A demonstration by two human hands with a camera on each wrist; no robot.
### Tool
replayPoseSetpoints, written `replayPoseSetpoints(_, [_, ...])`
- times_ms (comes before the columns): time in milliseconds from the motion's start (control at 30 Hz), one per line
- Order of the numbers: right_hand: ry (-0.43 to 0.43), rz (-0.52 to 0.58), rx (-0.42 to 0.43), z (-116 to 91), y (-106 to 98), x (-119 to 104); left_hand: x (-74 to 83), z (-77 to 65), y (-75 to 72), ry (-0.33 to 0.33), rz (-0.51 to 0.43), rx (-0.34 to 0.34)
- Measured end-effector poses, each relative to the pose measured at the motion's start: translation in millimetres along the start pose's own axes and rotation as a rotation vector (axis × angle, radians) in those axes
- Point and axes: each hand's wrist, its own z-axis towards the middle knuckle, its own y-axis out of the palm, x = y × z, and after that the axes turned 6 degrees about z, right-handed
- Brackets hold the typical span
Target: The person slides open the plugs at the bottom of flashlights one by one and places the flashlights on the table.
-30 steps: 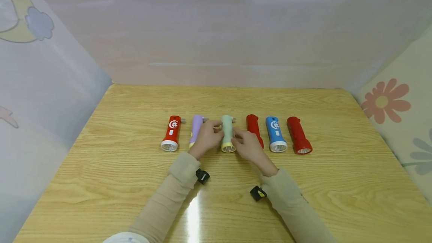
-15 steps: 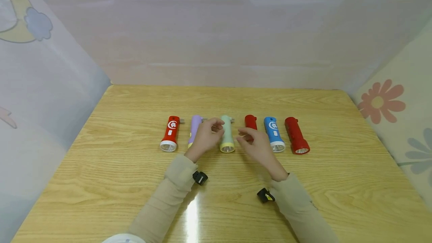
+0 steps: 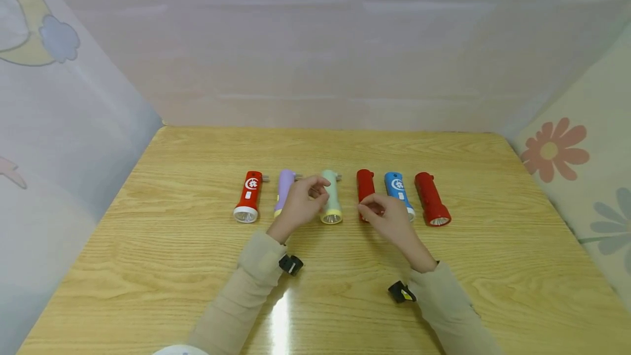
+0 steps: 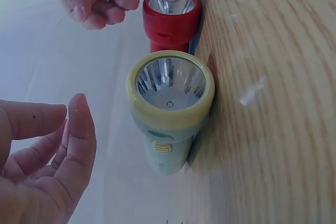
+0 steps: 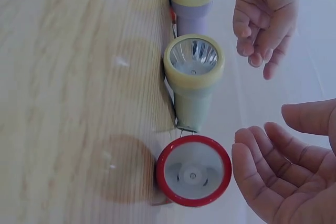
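My left hand [image 3: 303, 202] hovers between the purple flashlight [image 3: 285, 185] and the mint-green flashlight [image 3: 333, 199], fingers loosely bent and holding nothing. The left wrist view shows a gap between its fingertips and the green one, whose yellow-rimmed lens [image 4: 170, 85] faces the camera. Over the lower part of a plain red flashlight [image 3: 365, 181] is my right hand [image 3: 391, 222], also holding nothing. In the right wrist view its relaxed fingers [image 5: 268, 166] lie beside that flashlight's red rim [image 5: 227, 174]. The right hand partly covers the blue flashlight [image 3: 397, 188] as well.
All flashlights lie in one row on the wooden table [image 3: 197, 267], lenses toward me. A red flashlight with a white head [image 3: 250, 193] marks the left end, another plain red flashlight [image 3: 431, 199] the right end. Pale fabric [image 3: 315, 59] hangs behind the table.
My right hand has left the green flashlight's side and moved right, over the middle red flashlight. The left hand has drawn slightly away from the green one. The flashlights keep their places.
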Motion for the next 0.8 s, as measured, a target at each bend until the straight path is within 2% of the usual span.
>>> replayPoseSetpoints(333, [0.002,0.016,-0.010,-5.2,-9.9,5.1,5.9,-5.4,-2.6,0.034,-0.001,-0.033])
replayPoseSetpoints(600, [0.035,0.008,-0.034,-5.7,-16.0,8.1,7.0,-2.8,2.6,0.044,0.008,-0.033])
replayPoseSetpoints(800, [0.031,0.003,-0.030,-6.9,-20.2,10.1,4.8,0.2,8.0,0.028,0.002,-0.035])
